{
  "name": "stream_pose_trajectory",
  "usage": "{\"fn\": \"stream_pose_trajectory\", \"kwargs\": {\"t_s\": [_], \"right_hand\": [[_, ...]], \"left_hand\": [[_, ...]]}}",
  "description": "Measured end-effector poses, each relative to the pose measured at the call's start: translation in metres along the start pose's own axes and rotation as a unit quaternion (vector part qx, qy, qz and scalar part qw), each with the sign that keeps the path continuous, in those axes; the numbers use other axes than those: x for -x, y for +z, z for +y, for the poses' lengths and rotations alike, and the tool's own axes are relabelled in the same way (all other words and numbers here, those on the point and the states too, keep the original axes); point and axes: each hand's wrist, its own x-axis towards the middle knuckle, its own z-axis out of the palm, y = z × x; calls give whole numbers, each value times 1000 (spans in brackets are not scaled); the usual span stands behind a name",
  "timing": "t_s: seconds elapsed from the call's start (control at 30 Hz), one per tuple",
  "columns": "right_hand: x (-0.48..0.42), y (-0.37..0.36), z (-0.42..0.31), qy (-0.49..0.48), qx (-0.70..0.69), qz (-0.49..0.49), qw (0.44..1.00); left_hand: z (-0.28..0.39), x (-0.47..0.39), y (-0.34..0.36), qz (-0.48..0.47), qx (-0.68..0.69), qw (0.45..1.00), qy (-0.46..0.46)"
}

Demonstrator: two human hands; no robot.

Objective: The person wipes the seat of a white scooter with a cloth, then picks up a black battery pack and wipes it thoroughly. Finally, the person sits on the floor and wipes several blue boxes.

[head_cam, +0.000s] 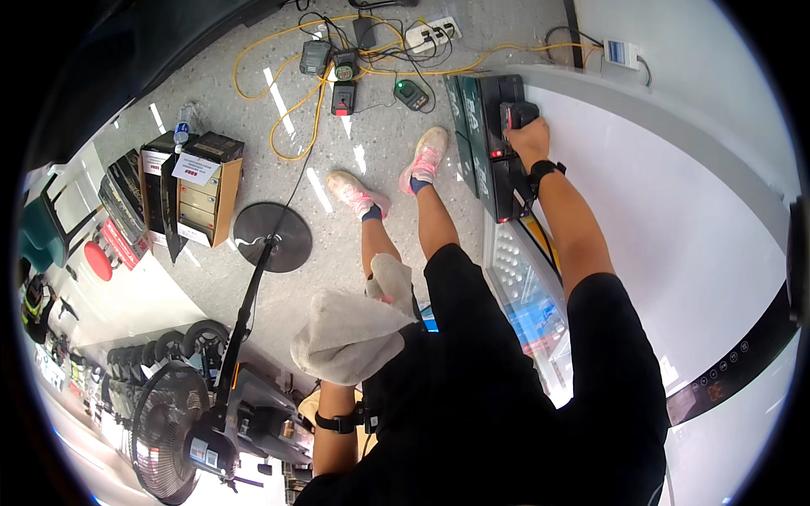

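Note:
My right hand (530, 139) is at the upper right, its fingers around a black power-tool battery pack (519, 115) with a red mark. The pack is over the black side of several dark green boxes (471, 117) standing together. A grey cloth (348, 335) is wrapped over my left hand, low in front of my body, and hides nearly all of its fingers. Both wrists wear black straps. On the floor ahead, a battery charger (411, 95) shows a green light. Another battery pack with a red part (343, 98) lies to its left.
Yellow cable (297, 145) loops over the speckled floor near a white power strip (433, 35). A black pedestal fan (168, 430) stands left on its round base (273, 237). Open cartons (215, 190) and a plastic bottle (183, 123) are farther left. A white appliance surface (664, 209) borders the right.

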Motion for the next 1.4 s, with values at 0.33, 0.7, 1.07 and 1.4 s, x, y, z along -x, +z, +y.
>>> {"fn": "stream_pose_trajectory", "kwargs": {"t_s": [0.33, 0.7, 1.07, 1.4], "right_hand": [[56, -34, -45, 36, 41, 72, 996], [353, -131, -151, -650, 76, -152, 740], [479, -233, -255, -688, -238, -33, 685], [499, -392, -213, -673, -290, -93, 674]], "left_hand": [[-1, -6, 3, 26, -43, 994, 92], [19, 28, -14, 194, -124, 914, 334], [121, 127, -71, 231, -122, 868, 421], [213, 169, -70, 168, -200, 836, 482]]}}
